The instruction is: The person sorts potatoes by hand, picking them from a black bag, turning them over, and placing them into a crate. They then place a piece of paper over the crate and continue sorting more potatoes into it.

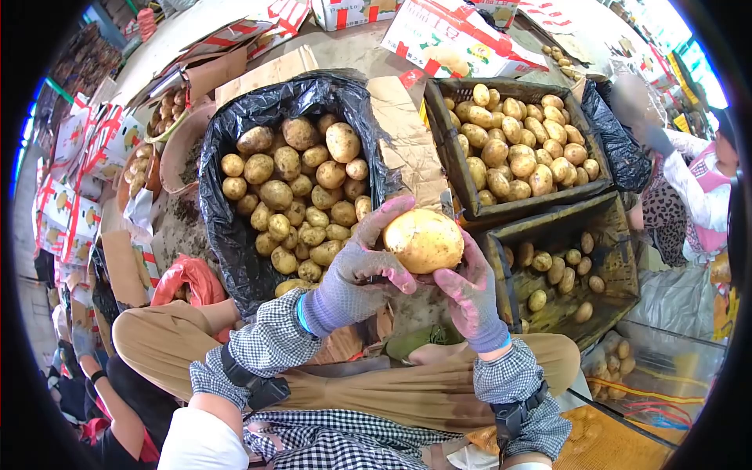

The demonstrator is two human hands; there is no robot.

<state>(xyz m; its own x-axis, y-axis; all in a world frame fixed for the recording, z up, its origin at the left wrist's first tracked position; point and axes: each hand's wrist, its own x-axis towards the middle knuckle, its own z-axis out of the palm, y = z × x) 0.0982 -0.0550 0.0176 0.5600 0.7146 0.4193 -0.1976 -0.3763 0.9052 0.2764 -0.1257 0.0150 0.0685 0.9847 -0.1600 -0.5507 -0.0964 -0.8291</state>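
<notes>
A large pale-yellow potato (425, 241) is held up between my two gloved hands. My left hand (360, 262) grips it from the left side, thumb and fingers closed around it. From the right, the fingertips of my right hand (471, 294) press against its lower edge. Both gloves are purple-grey with pink, dirt-stained fingers. Behind and left of my hands stands a crate lined with a black plastic bag (223, 235), filled with potatoes (301, 168). To the right, one crate (479, 213) is full of potatoes and a nearer crate (509, 301) has several at its bottom.
Cardboard flaps (407, 145) lie between the crates. Printed white-and-red boxes (462, 39) stand at the back, with more boxes (66, 215) on the left. A pink bag (188, 280) rests by my left knee. Another person (697, 188) sits at the right, and an arm (117, 399) shows lower left.
</notes>
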